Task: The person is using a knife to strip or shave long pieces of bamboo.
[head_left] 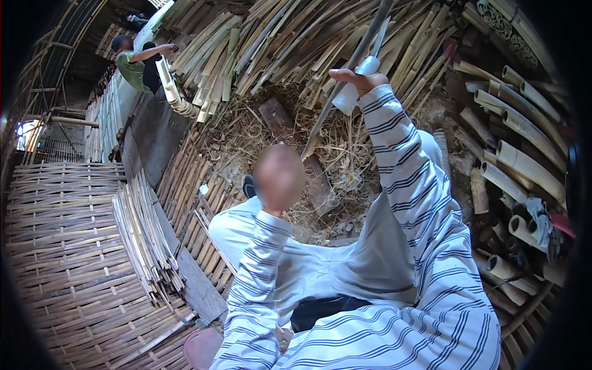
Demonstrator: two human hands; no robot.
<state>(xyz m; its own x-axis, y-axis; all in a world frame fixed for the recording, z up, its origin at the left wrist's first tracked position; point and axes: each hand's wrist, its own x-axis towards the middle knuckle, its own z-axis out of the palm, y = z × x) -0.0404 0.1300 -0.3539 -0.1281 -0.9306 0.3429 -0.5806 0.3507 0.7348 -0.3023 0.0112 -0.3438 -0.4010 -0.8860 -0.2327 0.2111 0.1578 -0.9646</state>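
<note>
My right hand [370, 80] is closed round the white handle of a knife [368, 65], its thumb pointing left. The narrow blade points up and away from me. A long, dark bamboo strip [319, 122] slants past the right hand, from the top edge down toward my left hand. A blurred patch covers my left hand [279, 179], so its fingers are hidden. The strip's lower end meets the edge of that patch; whether the hand grips it, I cannot tell. Beneath both hands lie a wooden block [317, 185] and straw-like shavings [351, 145].
Piles of split bamboo [271, 46] lie ahead. Cut bamboo tubes [530, 166] are stacked at the right. A woven bamboo mat [68, 246] spreads on the left, with a bundle of thin strips [145, 231] on it. Another person [132, 68] in green is at the far left.
</note>
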